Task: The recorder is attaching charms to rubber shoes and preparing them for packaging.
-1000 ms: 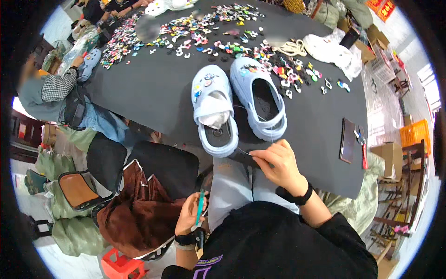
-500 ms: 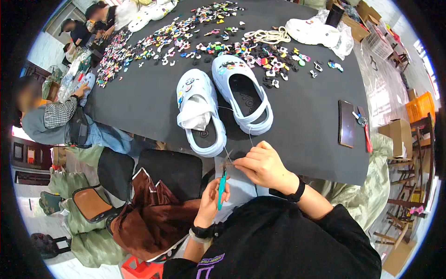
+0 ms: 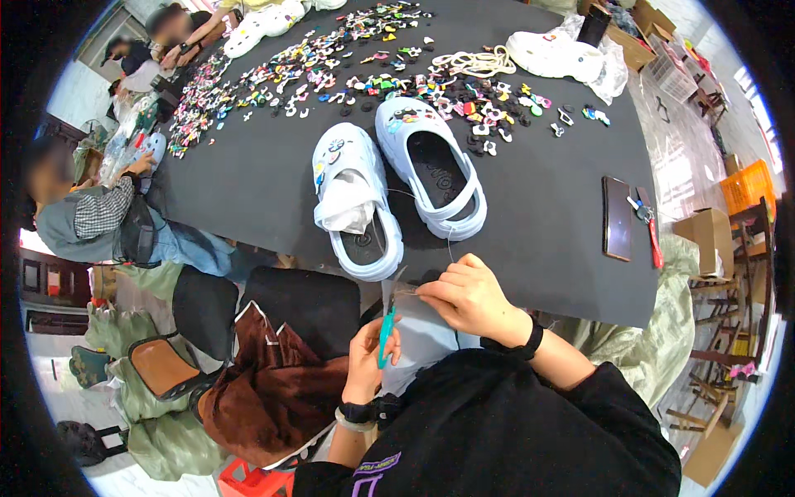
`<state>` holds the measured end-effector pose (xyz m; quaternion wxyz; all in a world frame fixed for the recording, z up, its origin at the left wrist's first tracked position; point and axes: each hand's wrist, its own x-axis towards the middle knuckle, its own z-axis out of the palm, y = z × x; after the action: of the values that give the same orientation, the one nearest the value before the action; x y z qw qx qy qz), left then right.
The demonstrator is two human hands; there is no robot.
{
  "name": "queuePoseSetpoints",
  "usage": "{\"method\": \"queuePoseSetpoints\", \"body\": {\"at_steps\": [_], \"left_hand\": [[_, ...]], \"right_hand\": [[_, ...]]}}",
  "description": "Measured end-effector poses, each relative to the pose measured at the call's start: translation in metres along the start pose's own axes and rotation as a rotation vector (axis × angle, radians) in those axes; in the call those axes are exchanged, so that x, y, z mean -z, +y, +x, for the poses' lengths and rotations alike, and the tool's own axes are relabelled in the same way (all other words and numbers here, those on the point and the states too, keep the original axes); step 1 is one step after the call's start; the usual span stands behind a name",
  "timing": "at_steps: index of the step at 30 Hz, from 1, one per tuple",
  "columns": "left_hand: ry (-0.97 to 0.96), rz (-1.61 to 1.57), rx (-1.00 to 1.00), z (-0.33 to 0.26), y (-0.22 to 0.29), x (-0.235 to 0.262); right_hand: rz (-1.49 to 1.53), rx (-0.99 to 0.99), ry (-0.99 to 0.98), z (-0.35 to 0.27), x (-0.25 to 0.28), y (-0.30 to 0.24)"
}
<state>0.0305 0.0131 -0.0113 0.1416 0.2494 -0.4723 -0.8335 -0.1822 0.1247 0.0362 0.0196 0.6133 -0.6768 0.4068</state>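
Filling the bottom of my view, the wearer's black top (image 3: 513, 422) carried purple print (image 3: 377, 464), too small and slanted for me to read, its lower end cut off by the frame. The left hand (image 3: 373, 352) was curled around teal-handled scissors (image 3: 387, 335), blades pointing away from the body; I could not tell whether the tips met anything. The right hand (image 3: 476, 294) was pinching a clear thread (image 3: 450, 251) between thumb and forefinger, and the strand's end blurred away by the fingertips.

Just beyond, at the near side of a dark table (image 3: 538, 224), the left clog (image 3: 356, 153) and the right clog (image 3: 401, 149), both pale blue, stood side by side. Their long axes ran away from the wearer, toes to the far side and slanted slightly left, heels toward the hands. White wrapping (image 3: 344, 207) hid part of the left clog's opening; the right clog showed a black insole (image 3: 441, 170) whose moulded pattern I could not resolve. Thread bridged the two and dropped from the right clog's heel to the right hand.

Off to the right I had a dark phone (image 3: 617, 219) beside keys (image 3: 643, 214). Farther back lay colourful charms (image 3: 464, 95), too tiny to identify singly, then a pale cord (image 3: 474, 64) and a white shoe (image 3: 546, 54) partly covered by clear plastic (image 3: 614, 70).
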Motion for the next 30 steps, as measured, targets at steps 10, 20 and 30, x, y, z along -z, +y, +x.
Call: {"method": "queuePoseSetpoints", "body": {"at_steps": [10, 20, 30], "left_hand": [[0.665, -0.172, -0.06, -0.017, -0.061, 0.143], [1.026, 0.338, 0.202, 0.053, -0.178, 0.275], [0.375, 0.471, -0.067, 0.016, -0.068, 0.155]], "right_hand": [[0.89, -0.181, -0.43, -0.016, 0.052, -0.034], [1.742, 0.669, -0.243, -0.028, 0.183, -0.045], [1.313, -0.438, -0.748, -0.014, 0.034, -0.007]]}}
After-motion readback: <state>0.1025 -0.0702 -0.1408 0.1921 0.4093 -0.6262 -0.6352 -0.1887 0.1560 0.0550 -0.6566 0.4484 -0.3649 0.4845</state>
